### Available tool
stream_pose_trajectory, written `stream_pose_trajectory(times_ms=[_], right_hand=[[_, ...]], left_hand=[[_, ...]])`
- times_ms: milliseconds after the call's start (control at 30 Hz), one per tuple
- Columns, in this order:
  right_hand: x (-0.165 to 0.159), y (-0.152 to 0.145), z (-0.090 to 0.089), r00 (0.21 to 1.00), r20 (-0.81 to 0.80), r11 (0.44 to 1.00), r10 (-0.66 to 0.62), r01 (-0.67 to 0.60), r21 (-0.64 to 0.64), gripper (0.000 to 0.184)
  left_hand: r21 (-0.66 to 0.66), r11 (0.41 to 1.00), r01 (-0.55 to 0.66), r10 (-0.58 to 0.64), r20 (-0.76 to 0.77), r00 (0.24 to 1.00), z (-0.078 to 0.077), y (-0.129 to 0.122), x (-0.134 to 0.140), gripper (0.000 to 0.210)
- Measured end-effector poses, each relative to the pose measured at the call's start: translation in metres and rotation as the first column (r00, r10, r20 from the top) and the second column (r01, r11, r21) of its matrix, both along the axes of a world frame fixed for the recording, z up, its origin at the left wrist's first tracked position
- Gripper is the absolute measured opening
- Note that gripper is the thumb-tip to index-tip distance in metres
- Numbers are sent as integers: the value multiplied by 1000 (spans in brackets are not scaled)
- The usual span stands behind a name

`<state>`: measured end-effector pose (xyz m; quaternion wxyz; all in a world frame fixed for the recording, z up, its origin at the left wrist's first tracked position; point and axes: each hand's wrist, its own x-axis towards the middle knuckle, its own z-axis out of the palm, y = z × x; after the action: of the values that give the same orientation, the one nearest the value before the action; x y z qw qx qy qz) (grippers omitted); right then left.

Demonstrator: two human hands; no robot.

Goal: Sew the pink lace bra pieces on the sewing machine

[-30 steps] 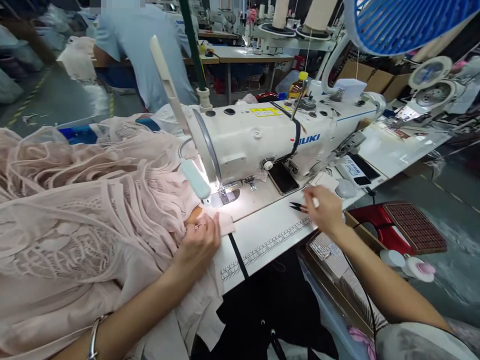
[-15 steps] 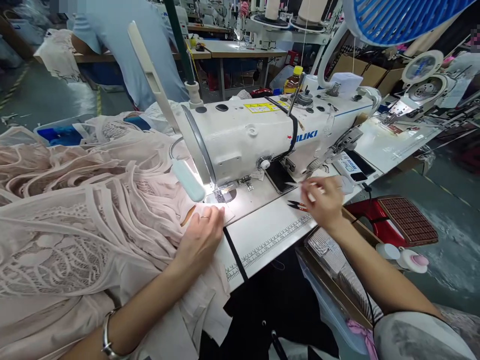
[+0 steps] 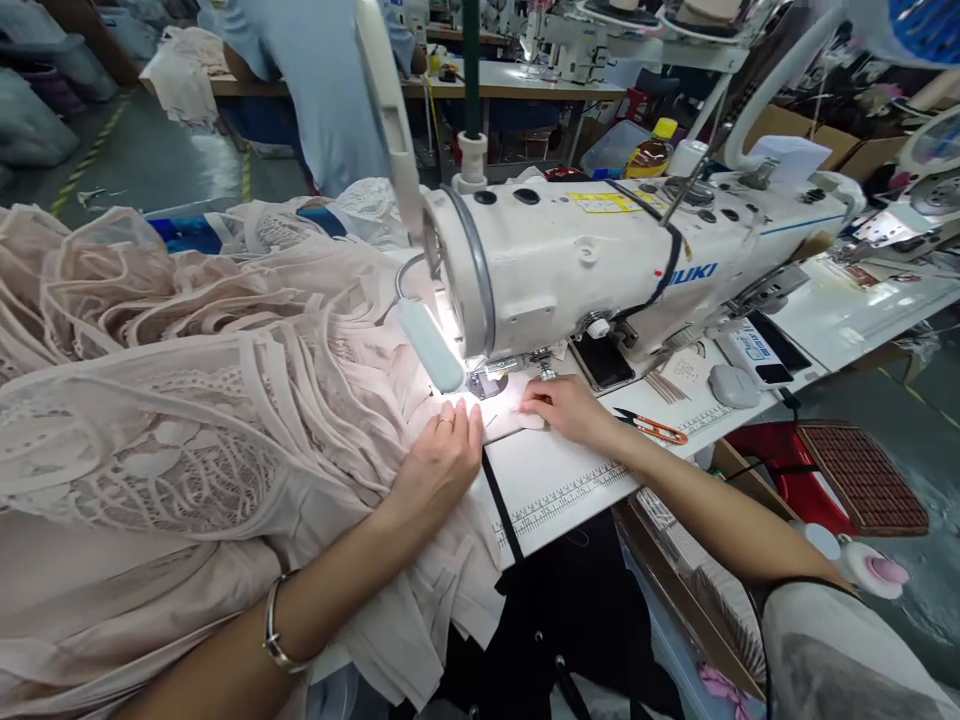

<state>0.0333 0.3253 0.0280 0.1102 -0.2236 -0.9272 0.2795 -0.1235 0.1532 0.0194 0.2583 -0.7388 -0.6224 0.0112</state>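
A pale pink lace-trimmed garment [image 3: 337,345] lies in a heap left of the sewing machine [image 3: 540,260], its edge running under the lit presser foot [image 3: 486,382]. My left hand [image 3: 439,455] holds the cloth just in front of the foot, fingers together on top; its thumb is hidden. To the right of the foot, my right hand [image 3: 568,410] pinches the cloth's edge between thumb and fingers. Orange-handled thread snips [image 3: 651,427] lie on the table beyond my right wrist. A small pale green lamp [image 3: 433,345] hangs at the machine's head.
A phone [image 3: 602,362] lies under the machine arm. Farther right are a rounded grey case [image 3: 733,386] and a white box [image 3: 750,345]. A printed ruler [image 3: 570,497] runs along the table's front edge. A person in light blue [image 3: 319,90] is at the table behind.
My right hand has come left from beside the snips to the cloth at the presser foot. My left hand stays on the cloth, its fingers now flatter. The view has shifted left.
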Motion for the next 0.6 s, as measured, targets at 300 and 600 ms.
stream_pose_trajectory(times_ms=[300,600], right_hand=[[-28,-18,-4,981,192,963,20,-71,260,14],[-37,-18,-7,987,54,982,-151,155,-104,14]], left_hand=[[-72,997,-12,26,204,979,-5,2,3,46],[-32,997,72,-44,532,845,-12,0,1,47]])
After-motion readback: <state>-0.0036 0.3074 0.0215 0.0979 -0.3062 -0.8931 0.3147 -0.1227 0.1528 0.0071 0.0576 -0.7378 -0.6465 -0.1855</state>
